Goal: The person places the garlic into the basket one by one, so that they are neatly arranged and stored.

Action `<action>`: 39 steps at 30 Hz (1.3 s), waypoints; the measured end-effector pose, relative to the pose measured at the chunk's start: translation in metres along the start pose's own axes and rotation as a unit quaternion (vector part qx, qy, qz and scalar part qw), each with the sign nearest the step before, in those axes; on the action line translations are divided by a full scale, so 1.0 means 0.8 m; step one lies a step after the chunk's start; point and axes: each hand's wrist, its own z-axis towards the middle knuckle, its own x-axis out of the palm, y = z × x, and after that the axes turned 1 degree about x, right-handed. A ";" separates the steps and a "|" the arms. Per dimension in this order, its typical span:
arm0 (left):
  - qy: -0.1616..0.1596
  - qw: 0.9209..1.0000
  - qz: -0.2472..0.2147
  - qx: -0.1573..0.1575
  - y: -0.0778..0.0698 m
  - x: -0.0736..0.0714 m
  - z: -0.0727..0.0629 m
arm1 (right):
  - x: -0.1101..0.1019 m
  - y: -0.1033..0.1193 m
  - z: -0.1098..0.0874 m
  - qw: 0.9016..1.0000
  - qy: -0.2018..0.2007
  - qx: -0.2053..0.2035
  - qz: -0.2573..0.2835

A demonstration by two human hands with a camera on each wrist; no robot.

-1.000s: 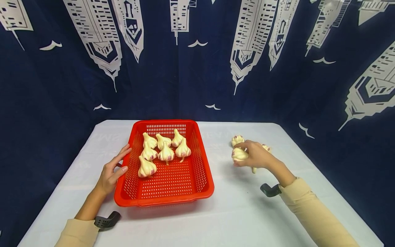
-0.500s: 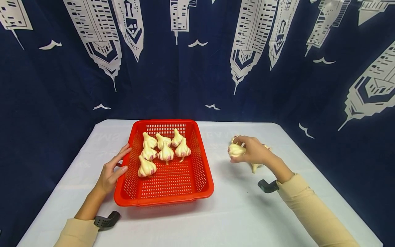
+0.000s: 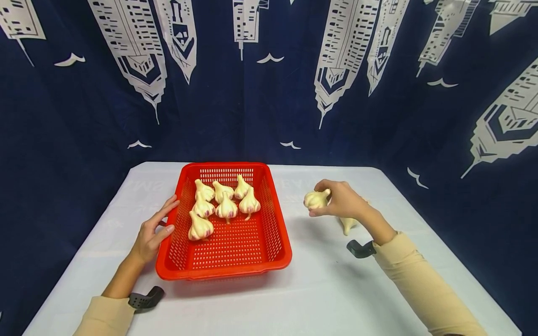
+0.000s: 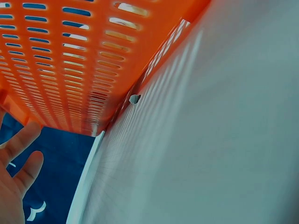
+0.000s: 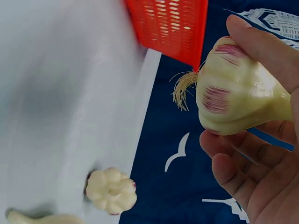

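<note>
My right hand (image 3: 342, 200) grips a garlic bulb (image 3: 316, 199) above the table, right of the red basket (image 3: 222, 271). The right wrist view shows this bulb close up, its roots dangling and purple streaks on its skin, pinched between thumb and fingers. A second garlic bulb (image 3: 348, 224) lies partly hidden beneath that hand. At the basket's left rim rests my left hand (image 3: 149, 235), its fingers extended along the edge. Inside the basket sit several garlic bulbs (image 3: 226, 207), grouped toward the back and left.
The white-covered table (image 3: 319, 289) carries everything. Another loose garlic bulb (image 5: 111, 191) lies near the table's edge in the right wrist view, with the stem (image 5: 44, 218) of one more beside it. A navy curtain (image 3: 235, 102) with white building prints hangs behind.
My right hand has lifted the garlic bulb off the table and carried it leftward, toward the basket. The left hand and the basket stay in place.
</note>
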 end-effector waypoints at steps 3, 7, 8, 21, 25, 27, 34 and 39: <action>-0.001 1.000 -0.005 0.008 0.000 0.000 0.001 | -0.001 0.006 0.004 1.000 -0.002 -0.004 0.010; 0.000 1.000 -0.009 0.012 0.001 0.001 0.001 | -0.001 0.015 0.009 0.999 -0.006 -0.013 0.031; 0.001 1.000 -0.008 0.011 0.001 0.001 0.000 | -0.001 0.017 0.011 0.999 -0.008 -0.014 0.033; 0.016 1.000 0.002 0.004 0.002 -0.002 0.001 | 0.005 0.041 0.030 0.995 -0.038 -0.078 0.050; 0.020 1.000 0.006 0.004 0.002 -0.003 0.001 | 0.008 0.047 0.035 0.993 -0.044 -0.092 0.063; 0.015 1.000 0.003 0.001 0.002 -0.002 0.001 | 0.010 0.050 0.038 0.991 -0.046 -0.102 0.071; 0.000 1.000 -0.006 0.002 0.001 0.000 0.000 | 0.015 0.068 0.047 0.988 -0.043 -0.119 0.090; -0.002 1.000 -0.007 0.007 0.001 0.000 0.000 | 0.017 0.082 0.055 0.988 -0.036 -0.123 0.090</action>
